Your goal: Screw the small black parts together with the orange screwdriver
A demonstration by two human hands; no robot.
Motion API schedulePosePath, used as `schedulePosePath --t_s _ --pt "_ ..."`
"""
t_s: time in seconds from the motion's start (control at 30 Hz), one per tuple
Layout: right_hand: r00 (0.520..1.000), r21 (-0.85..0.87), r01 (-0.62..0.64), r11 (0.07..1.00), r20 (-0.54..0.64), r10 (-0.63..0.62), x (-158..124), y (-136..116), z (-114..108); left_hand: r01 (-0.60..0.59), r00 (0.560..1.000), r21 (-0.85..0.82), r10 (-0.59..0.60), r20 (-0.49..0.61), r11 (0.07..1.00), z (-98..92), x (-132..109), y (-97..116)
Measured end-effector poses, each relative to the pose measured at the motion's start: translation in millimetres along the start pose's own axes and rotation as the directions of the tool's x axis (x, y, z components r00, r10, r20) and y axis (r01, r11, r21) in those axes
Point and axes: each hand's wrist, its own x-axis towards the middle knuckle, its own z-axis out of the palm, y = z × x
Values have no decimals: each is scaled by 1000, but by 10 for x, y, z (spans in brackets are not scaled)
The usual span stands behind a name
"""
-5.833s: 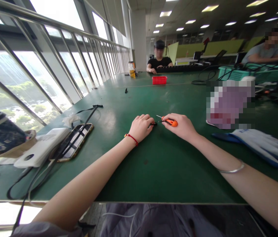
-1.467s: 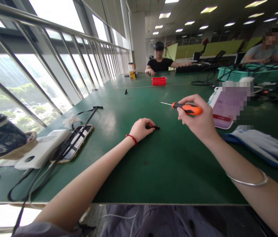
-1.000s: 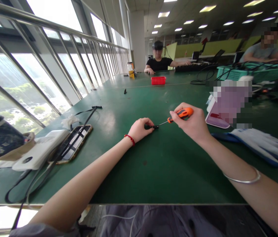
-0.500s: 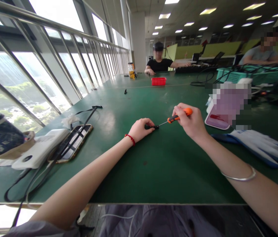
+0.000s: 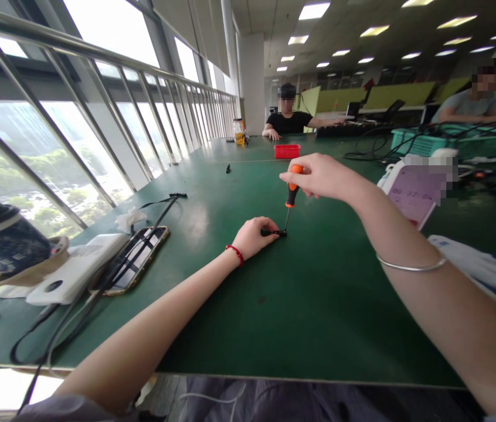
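Note:
My left hand (image 5: 254, 237) rests on the green table (image 5: 213, 305), its fingers closed on a small black part (image 5: 280, 233) lying at the tabletop. What kind of part it is, I cannot make out. My right hand (image 5: 318, 177) grips an orange and black screwdriver (image 5: 292, 190) by its handle. The screwdriver stands nearly upright, with the tip of its thin metal shaft at the right end of the black part. Whether the tip sits in a screw is too small to tell.
A phone (image 5: 142, 258) under black straps, a white device (image 5: 76, 269) and a dark cup (image 5: 6, 240) stand left. Right are a propped phone (image 5: 419, 187) and gloves (image 5: 481, 264). A red box (image 5: 287, 152) and a seated person (image 5: 289, 122) are farther off.
My right hand has risen and swung left over the black part, turning the screwdriver from nearly flat to nearly upright. My left hand keeps hold of the part. The view has shifted slightly.

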Motion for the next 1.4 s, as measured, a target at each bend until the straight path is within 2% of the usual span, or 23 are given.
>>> schedulePosePath --t_s 0.1,0.3,0.47,0.6,0.87,0.93,1.1,1.23,1.4 --pt "995 -105 18 994 -91 -28 3 4 -16 -1 1000 1 1 -2 1000 1 -1 2" --pt "992 -4 46 999 119 -46 -68 71 -194 -9 1000 18 9 10 1000 2 -8 1" --pt "983 -46 55 997 177 -46 -98 65 -227 -27 1000 19 27 12 999 1 -9 -6" --pt "989 -104 16 995 150 0 -81 64 -180 -39 999 19 39 14 999 6 -4 -16" --pt "980 -77 96 992 180 -80 -100 67 -226 -50 999 36 50 21 998 9 -9 -27" --pt "978 -81 81 993 196 -64 -98 63 -222 -57 998 45 56 20 997 8 -11 -26" --pt "992 -120 34 992 127 -19 -104 26 -206 -81 997 106 81 5 991 8 -20 -22" --pt "982 -75 55 996 183 -41 -123 12 -227 -67 998 156 68 -2 985 5 -28 -23" --pt "984 -100 32 994 179 -14 -137 4 -232 -72 997 164 71 12 984 -1 -27 -25"
